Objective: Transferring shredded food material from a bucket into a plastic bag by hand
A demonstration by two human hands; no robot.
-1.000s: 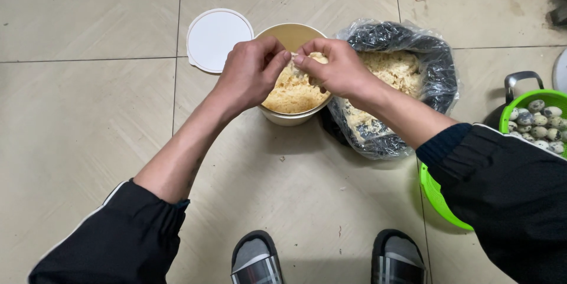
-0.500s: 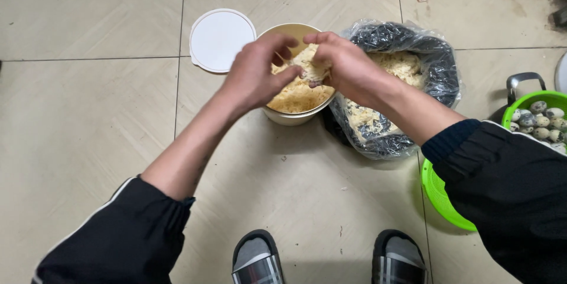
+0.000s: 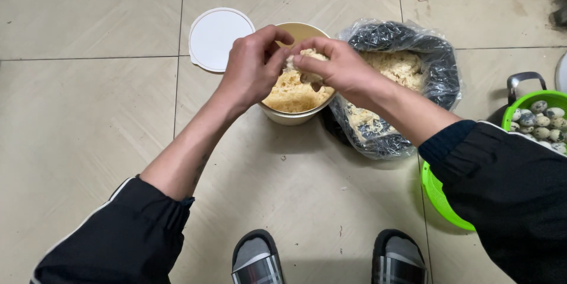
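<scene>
While crouched low over pale beige floor tiles (image 3: 88,118), grey-strapped slippers (image 3: 258,258) down at the very bottom edge, toes pointing up the frame. Black sleeves with a thin white stripe (image 3: 112,237) pushed back off both forearms. Off to the right, partly behind the right sleeve, a bright green plastic basket (image 3: 440,195) loaded with small speckled eggs (image 3: 540,121), a dark metal handle (image 3: 525,78) poking up just behind it.

Further out, left hand (image 3: 251,68) and right hand (image 3: 339,68) meeting right over a round beige plastic tub (image 3: 289,117), fingertips pinched together on a small clump of pale yellow shredded stuff (image 3: 302,59). Both grips closed, fingers curled in tight, thumbs pressing from below, the clump caught between the two hands just above the tub's rim. Inside the tub, more of the same crumbly yellow shreds (image 3: 289,92), heaped to about mid-height.

Just beside the tub on the right, touching it, a crinkled black plastic bag (image 3: 440,77) standing open, more yellow shreds (image 3: 401,65) piled inside. Beyond the left hand, a flat round white lid (image 3: 215,36) lying on the tiles, right up against the tub's far-left edge.
</scene>
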